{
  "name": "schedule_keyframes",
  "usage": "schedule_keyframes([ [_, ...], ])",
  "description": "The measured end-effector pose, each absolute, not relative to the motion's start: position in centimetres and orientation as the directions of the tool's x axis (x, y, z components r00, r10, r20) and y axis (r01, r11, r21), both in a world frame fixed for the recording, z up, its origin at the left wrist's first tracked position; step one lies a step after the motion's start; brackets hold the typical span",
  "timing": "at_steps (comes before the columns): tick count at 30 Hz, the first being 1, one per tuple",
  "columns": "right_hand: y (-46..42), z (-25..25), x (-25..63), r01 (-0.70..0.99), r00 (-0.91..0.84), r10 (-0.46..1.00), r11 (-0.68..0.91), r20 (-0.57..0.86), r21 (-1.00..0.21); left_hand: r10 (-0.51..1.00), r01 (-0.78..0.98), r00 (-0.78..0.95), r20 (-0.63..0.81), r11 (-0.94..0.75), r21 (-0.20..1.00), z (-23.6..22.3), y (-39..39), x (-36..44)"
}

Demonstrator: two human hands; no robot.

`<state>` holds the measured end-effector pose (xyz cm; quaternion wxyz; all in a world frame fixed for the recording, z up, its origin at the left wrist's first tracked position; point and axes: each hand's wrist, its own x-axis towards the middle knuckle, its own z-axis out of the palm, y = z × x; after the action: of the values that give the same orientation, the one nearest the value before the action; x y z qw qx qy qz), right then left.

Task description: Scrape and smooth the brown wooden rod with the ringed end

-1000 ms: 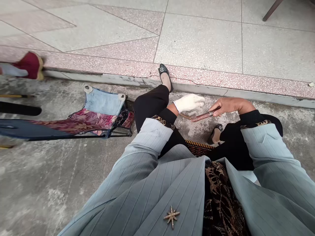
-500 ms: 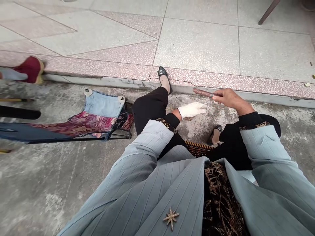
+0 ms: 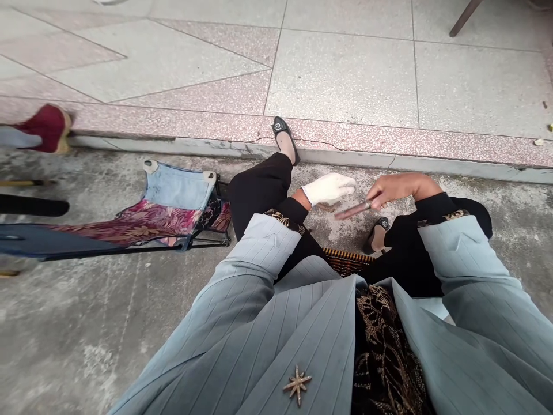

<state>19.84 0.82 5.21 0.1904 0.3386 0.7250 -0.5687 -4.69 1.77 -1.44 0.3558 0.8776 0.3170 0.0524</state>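
Note:
My left hand wears a white knitted glove and hovers over the concrete between my knees. Its fingers are curled together; whatever they may hold is hidden. My bare right hand grips one end of a slim reddish-brown tool, whose exact kind I cannot make out. A metal band shows close to my fingers, and the tool's long flat end points left and down, below the gloved fingertips and apart from them. Partly under the glove, a small brown piece shows near the ground.
A raised terrazzo step runs across in front, with my left shoe against its edge. To the left stands a folding fabric chair. Another person's red shoe is at far left. A woven basket-like rim shows below my hands.
My right hand has turned and lowered, swinging the brown tool's free end down toward me. The gloved left hand has shifted slightly left and up. The whole view has moved a little.

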Motion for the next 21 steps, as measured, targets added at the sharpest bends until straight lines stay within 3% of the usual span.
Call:
schedule_keyframes([
  [2, 0.8, 6.3, 21.1, 0.602, -0.703, 0.495, 0.033, -0.51, -0.798, 0.633, 0.504, 0.764, -0.125, -0.464, 0.728, -1.3, 1.9, -4.8],
  [5, 0.7, 6.7, 22.0, 0.449, -0.5, 0.812, -0.053, -0.3, -0.892, 0.635, 0.469, 0.761, -0.135, -0.393, 0.791, -1.2, 1.6, -4.4],
  [8, 0.8, 5.9, 21.4, 0.571, -0.295, 0.923, -0.037, -0.247, -0.82, 0.532, 0.422, 0.835, -0.141, -0.454, 0.785, -1.5, 1.0, -3.7],
  [12, 1.4, 4.6, 19.8, 0.896, -0.155, 0.952, 0.023, -0.263, -0.442, 0.499, 0.46, 0.848, -0.178, -0.528, 0.714, -2.1, 0.6, -3.0],
  [16, 1.6, 3.9, 19.0, 0.984, -0.172, 0.893, 0.134, -0.415, -0.119, 0.502, 0.5, 0.844, -0.187, -0.611, 0.614, -2.6, 0.5, -3.0],
  [19, 1.3, 3.6, 18.7, 0.969, -0.201, 0.766, 0.247, -0.61, -0.008, 0.515, 0.522, 0.839, -0.174, -0.673, 0.524, -2.5, 0.4, -3.2],
  [21, 1.0, 3.6, 18.5, 0.945, -0.249, 0.656, 0.325, -0.713, -0.031, 0.529, 0.533, 0.834, -0.156, -0.701, 0.474, -2.1, 0.4, -3.3],
])
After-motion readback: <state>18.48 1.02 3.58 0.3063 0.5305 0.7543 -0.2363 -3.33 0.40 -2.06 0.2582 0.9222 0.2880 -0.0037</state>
